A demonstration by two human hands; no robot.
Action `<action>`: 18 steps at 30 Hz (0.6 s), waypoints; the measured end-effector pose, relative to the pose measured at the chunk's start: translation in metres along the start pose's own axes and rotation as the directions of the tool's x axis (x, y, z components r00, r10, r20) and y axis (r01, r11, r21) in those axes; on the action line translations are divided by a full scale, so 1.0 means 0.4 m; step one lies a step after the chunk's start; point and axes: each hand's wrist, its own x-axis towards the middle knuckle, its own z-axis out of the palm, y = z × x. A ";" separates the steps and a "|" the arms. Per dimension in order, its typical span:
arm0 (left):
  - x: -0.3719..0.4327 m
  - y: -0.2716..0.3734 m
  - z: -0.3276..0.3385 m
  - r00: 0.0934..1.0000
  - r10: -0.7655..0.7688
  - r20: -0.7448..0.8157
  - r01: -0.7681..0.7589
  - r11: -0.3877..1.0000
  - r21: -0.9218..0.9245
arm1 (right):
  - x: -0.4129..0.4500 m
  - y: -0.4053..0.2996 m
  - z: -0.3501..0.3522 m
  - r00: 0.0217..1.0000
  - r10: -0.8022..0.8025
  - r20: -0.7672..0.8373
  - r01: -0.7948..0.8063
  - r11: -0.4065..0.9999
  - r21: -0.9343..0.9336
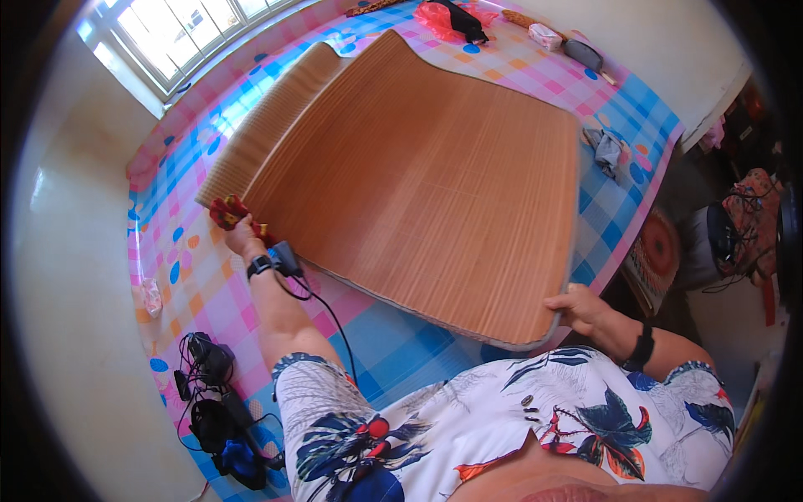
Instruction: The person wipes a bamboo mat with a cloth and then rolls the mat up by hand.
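Observation:
A large brown bamboo sleeping mat with a grey fabric border spreads before me, its far-left part bent up and folded over so the paler ribbed underside shows. My left hand grips a bunched red and yellow patterned cloth at the mat's left end. Whether these fingers also touch the mat is unclear. At the near right corner, my right hand pinches the mat's border, thumb on top and the other fingers partly hidden beneath. A dark plug-like box on a black cable hangs beside my left wrist.
A checked plastic sheet covers the surface under the mat. Tangled black cables and devices lie at the lower left. A grey cloth rests right of the mat. Along the far edge are a red plastic bag and a grey case.

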 end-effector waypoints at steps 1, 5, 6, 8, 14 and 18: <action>-0.002 0.000 -0.010 0.996 0.015 0.085 -0.018 0.999 0.036 | 0.019 0.015 0.008 0.999 0.039 -0.003 -0.040 0.998 -0.058; -0.109 -0.086 -0.064 0.982 0.021 0.190 -0.048 0.989 0.138 | -0.022 0.002 0.029 0.995 -0.028 0.101 0.032 0.999 -0.036; -0.152 -0.106 -0.077 0.970 0.154 0.187 -0.191 0.961 0.202 | -0.036 -0.008 0.035 0.987 -0.047 0.151 0.056 0.997 -0.056; -0.239 -0.125 -0.095 0.941 0.282 0.190 -0.326 0.906 0.270 | -0.080 0.004 0.059 0.979 -0.108 0.172 0.115 0.993 -0.029; -0.421 -0.178 -0.145 0.980 -0.090 0.180 0.117 0.983 -0.145 | -0.215 -0.010 0.048 0.972 -0.101 0.214 0.131 0.983 -0.128; -0.631 -0.217 -0.177 0.959 -0.189 0.211 0.223 0.963 -0.151 | -0.248 -0.051 0.063 0.874 -0.215 0.436 0.245 0.969 -0.012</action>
